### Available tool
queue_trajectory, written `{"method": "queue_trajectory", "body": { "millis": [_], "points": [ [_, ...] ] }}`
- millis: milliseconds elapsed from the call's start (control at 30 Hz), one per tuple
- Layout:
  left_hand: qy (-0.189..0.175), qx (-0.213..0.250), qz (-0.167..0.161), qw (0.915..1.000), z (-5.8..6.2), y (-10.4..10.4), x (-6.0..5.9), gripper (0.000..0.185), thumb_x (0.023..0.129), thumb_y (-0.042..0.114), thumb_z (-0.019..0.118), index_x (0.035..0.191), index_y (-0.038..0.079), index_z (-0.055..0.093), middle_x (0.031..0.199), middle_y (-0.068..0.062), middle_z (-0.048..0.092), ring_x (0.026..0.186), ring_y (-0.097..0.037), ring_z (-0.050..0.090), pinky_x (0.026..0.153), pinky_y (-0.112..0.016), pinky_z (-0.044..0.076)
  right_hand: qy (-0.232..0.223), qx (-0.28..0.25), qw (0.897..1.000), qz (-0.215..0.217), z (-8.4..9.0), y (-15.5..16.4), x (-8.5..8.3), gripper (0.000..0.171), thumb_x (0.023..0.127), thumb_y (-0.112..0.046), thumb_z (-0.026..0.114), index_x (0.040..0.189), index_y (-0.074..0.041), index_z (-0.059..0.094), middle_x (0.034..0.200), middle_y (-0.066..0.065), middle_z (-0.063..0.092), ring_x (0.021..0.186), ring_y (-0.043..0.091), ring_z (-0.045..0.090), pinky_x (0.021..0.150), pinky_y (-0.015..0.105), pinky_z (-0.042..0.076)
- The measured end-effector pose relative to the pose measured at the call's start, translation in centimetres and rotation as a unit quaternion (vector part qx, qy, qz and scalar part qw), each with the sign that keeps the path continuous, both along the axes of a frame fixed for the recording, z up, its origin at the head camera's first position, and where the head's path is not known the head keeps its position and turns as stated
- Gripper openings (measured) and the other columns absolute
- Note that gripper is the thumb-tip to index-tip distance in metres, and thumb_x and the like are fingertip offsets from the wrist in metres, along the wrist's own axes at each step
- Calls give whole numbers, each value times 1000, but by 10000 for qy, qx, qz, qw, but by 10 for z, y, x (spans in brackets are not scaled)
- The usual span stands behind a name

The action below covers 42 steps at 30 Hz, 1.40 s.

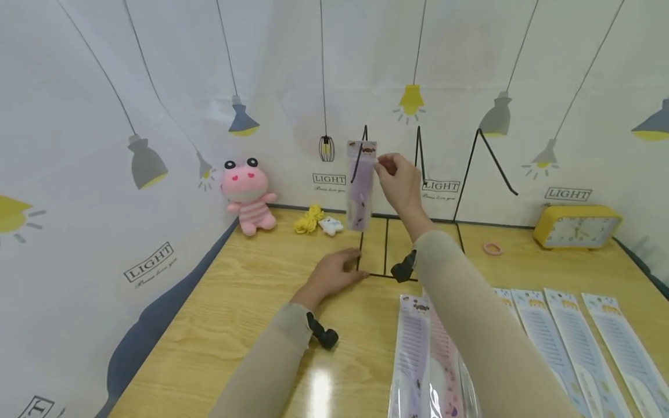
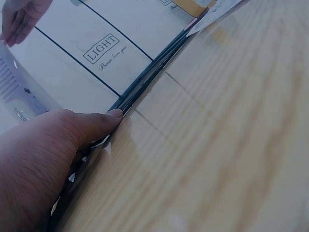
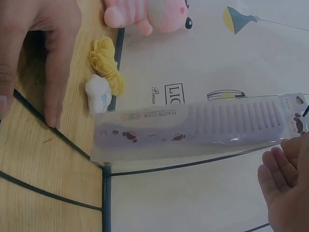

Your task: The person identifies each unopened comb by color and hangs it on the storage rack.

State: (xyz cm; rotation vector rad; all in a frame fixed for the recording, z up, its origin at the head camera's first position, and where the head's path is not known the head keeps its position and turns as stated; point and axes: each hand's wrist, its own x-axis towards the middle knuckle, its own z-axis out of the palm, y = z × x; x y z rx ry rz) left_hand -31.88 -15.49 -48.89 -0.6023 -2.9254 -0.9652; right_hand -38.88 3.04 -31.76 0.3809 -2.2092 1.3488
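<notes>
Packaged comb: a lilac plastic wide-tooth comb in a clear packet [image 1: 360, 186] hangs upright on a thin black wire display rack [image 1: 386, 244] at the back of the table, just left of the right hand's fingertips.
Long axis: vertical in the head view, printed header card at the top by the grip, handle end pointing down toward the table; the right wrist view shows the comb [image 3: 203, 128] lengthwise with its teeth toward the hand.
Right hand: the right hand [image 1: 399, 183] is raised above the table, forearm in a beige sleeve reaching forward, thumb and fingers brought together at the packet's top corner; they seem to pinch the header, though the contact is small.
Left hand: the left hand [image 1: 334, 274] lies low, below the grip, palm down on the table; its fingers press on the base wire of the rack. In the left wrist view the thumb [image 2: 104, 121] lies along that dark wire.
Near the grip: below and left of the packet sit a small yellow yarn bundle [image 1: 309, 219] and a small white star-shaped plush [image 1: 331, 225]; farther left a pink striped plush frog [image 1: 248, 194] leans at the wall.
Nearer the person: more packaged combs [image 1: 418, 354] lie flat under the right forearm, and to their right a row of pale blue ones [image 1: 575, 342].
Right side: a small pink ring [image 1: 492, 248] and a yellow alarm clock [image 1: 575, 226].
Surface: a light wooden table [image 1: 235, 313].
Room: a white backdrop printed with lamps and "LIGHT" labels [image 1: 157, 87] on three sides.
</notes>
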Motion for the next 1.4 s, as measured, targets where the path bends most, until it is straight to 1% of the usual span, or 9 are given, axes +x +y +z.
{"method": "queue_trajectory", "body": {
  "millis": [200,367,533,600,767,900,1033,1233,1400],
  "points": [
    [52,4,-37,10000,0,1,2,68,94,55,64,149,18,51,155,2,45,143,-22,40,119,-40,31,-308,60,9993,219,-14,17,12,38,99,-34,65,123,-4,66,115,11,71,105,25,68,93,41,55],
    [126,-51,-31,9999,0,0,1,68,94,56,64,149,18,51,155,1,45,143,-21,40,120,-39,30,-133,128,9997,161,-27,34,22,47,92,-48,70,116,-8,69,108,8,74,98,22,71,88,40,57],
    [145,-182,-51,9997,0,-2,2,69,94,57,62,150,19,50,156,1,44,143,-22,40,120,-40,30,-186,-280,9993,176,-37,51,34,49,87,-53,74,111,-11,70,106,4,74,97,17,70,87,33,57],
    [156,-215,-53,9996,0,-2,2,69,95,57,62,150,19,50,156,2,44,143,-22,40,120,-40,30,-217,-488,9983,221,-39,56,40,49,85,-54,76,110,-11,70,105,2,73,96,15,69,85,29,57],
    [179,-183,-35,9997,0,-3,1,68,94,57,63,150,20,49,156,2,43,144,-23,39,120,-42,29,-220,-585,9978,200,-41,66,53,50,84,-53,77,110,-11,71,104,2,73,93,13,67,81,22,54],
    [139,-103,-33,9998,-2,-2,0,69,94,58,62,151,21,49,156,3,43,144,-23,39,120,-43,30,-326,-634,9972,246,-46,72,64,48,85,-49,78,110,-9,71,104,3,73,93,13,67,81,19,54],
    [70,-21,-8,10000,-3,-1,1,70,93,58,64,150,20,50,156,3,44,144,-23,39,120,-43,29,-416,-684,9958,442,-53,78,76,44,87,-44,79,111,-8,70,105,4,72,94,13,67,82,19,55],
    [71,-63,1,10000,-2,0,3,69,94,56,65,150,20,50,156,2,44,144,-22,39,120,-42,29,-420,-587,9958,557,-63,87,87,41,87,-42,79,109,-9,70,103,3,72,93,12,67,83,18,54],
    [60,-110,7,9999,2,0,5,68,94,55,64,150,20,49,156,1,43,144,-23,39,120,-43,29,-567,-316,9961,592,-70,95,101,37,89,-41,77,109,-10,71,102,3,73,92,11,67,82,18,52]
  ]
}}
